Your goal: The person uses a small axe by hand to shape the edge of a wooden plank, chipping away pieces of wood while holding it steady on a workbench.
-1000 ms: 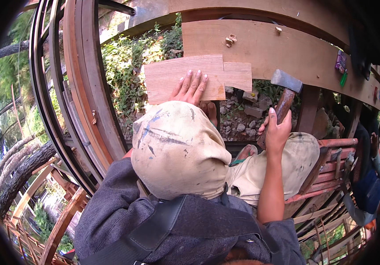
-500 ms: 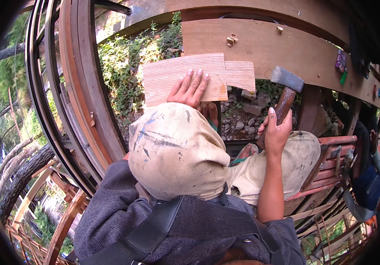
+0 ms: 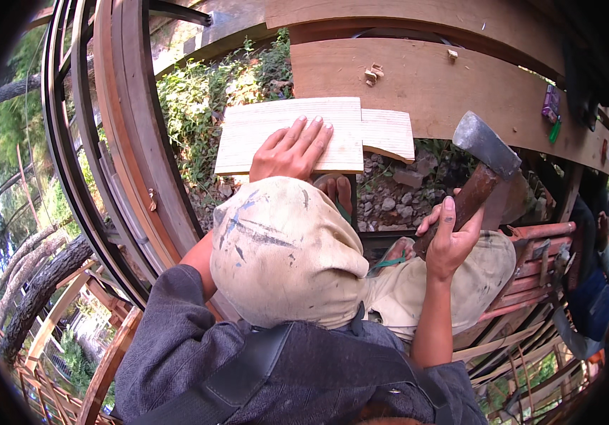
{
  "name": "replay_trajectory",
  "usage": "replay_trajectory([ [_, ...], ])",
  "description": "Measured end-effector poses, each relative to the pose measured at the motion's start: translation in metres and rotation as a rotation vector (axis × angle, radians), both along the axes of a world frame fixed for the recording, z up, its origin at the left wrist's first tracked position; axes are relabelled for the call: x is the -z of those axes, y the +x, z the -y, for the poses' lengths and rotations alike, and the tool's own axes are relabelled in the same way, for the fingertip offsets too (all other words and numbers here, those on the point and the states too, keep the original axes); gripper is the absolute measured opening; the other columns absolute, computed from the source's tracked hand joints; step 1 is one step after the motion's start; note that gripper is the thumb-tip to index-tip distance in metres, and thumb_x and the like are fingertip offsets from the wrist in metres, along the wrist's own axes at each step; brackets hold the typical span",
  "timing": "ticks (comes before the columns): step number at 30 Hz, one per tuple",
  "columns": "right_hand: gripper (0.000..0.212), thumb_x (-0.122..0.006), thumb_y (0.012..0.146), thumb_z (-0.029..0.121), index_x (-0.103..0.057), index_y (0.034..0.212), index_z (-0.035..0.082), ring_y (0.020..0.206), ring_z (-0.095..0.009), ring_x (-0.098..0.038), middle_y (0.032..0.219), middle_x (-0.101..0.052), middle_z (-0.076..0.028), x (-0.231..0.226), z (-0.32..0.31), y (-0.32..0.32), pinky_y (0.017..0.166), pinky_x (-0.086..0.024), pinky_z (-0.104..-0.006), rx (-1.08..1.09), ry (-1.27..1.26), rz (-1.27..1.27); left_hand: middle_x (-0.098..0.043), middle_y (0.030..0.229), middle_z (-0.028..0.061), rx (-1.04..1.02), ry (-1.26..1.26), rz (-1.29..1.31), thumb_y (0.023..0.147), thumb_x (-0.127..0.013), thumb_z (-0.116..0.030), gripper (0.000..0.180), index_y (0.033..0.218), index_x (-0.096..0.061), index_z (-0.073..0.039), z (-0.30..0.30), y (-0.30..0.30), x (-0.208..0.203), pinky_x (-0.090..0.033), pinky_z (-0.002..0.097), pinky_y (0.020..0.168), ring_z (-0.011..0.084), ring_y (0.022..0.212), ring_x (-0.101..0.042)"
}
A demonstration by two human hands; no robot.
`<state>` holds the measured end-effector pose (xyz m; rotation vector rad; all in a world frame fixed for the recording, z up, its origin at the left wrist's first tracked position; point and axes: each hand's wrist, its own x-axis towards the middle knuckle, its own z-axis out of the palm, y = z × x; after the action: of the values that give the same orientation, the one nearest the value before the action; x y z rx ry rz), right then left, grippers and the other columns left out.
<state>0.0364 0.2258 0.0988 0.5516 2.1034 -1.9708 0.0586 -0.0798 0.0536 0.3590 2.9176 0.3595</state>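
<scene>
My left hand [image 3: 293,150] lies on a pale sawn board [image 3: 247,117] above my raised knee, its fingers stretched over the grain; the thumb is out of sight. From the board's right side a narrower stepped end [image 3: 388,131] juts out in front of the bench plank. A hatchet [image 3: 476,191] with a grey metal head and a brown wooden handle is gripped in my right hand [image 3: 454,237]. The hatchet is raised to the right of the board, apart from it, with its head up.
Beyond the board runs a wide wooden plank [image 3: 418,78] with wood chips [image 3: 374,74] and a purple lighter-like item [image 3: 551,104] on it. Long timbers [image 3: 131,127] stand along the left. Rubble [image 3: 396,195] lies below. Another person [image 3: 595,290] is at the far right.
The hatchet has moved right and its head has turned. My left hand and the board have shifted slightly left and nearer, and the board's face has tilted.
</scene>
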Motion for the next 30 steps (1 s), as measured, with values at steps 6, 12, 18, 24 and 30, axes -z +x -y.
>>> replay_trajectory([
  [6,0.033,-0.06,0.113,0.015,-0.048,0.14,0.0,0.059,-0.012,-0.055,0.078,-0.056,-0.005,0.008,-0.006,0.013,0.051,-0.051,-0.0301,-0.028,0.057,0.041,-0.064,0.155,0.0185,0.011,0.014,-0.01,0.092,-0.066,-0.047,0.076,0.155,-0.058,-0.005,-0.003,0.0,0.008,-0.051,0.045,0.114,0.0366,0.143,-0.062],
  [12,0.032,-0.061,0.113,0.015,-0.047,0.138,0.0,0.057,-0.012,-0.056,0.078,-0.056,-0.005,0.007,-0.009,0.019,0.052,-0.05,-0.0287,-0.069,0.053,0.107,-0.063,0.158,0.0132,-0.056,0.005,0.044,0.066,-0.076,-0.005,0.095,0.159,-0.057,-0.012,-0.003,-0.005,-0.004,-0.051,0.0441,0.118,0.0308,0.145,-0.062],
  [18,0.032,-0.06,0.114,0.015,-0.047,0.139,0.001,0.055,-0.013,-0.056,0.077,-0.057,-0.005,-0.001,-0.009,0.03,0.05,-0.049,-0.0292,-0.101,0.048,0.146,-0.064,0.157,0.0132,-0.063,0.034,0.069,0.065,-0.077,-0.004,0.096,0.158,-0.058,-0.012,-0.001,-0.01,-0.008,-0.052,0.044,0.118,0.0299,0.145,-0.062],
  [24,0.032,-0.06,0.114,0.016,-0.047,0.139,0.001,0.055,-0.013,-0.057,0.077,-0.058,-0.006,-0.002,-0.011,0.032,0.05,-0.049,-0.0293,-0.101,0.066,0.139,-0.064,0.157,0.0112,-0.082,0.019,0.079,0.063,-0.078,-0.001,0.098,0.158,-0.057,-0.015,-0.002,-0.01,-0.01,-0.052,0.0434,0.118,0.0284,0.145,-0.062],
  [30,0.031,-0.06,0.114,0.016,-0.047,0.138,0.001,0.056,-0.013,-0.057,0.077,-0.058,-0.006,-0.001,-0.011,0.033,0.051,-0.05,-0.0293,-0.069,0.044,0.135,-0.067,0.153,0.0144,-0.024,0.008,0.034,0.085,-0.073,-0.035,0.073,0.153,-0.062,-0.011,0.003,-0.016,-0.005,-0.053,0.042,0.112,0.0315,0.139,-0.066],
])
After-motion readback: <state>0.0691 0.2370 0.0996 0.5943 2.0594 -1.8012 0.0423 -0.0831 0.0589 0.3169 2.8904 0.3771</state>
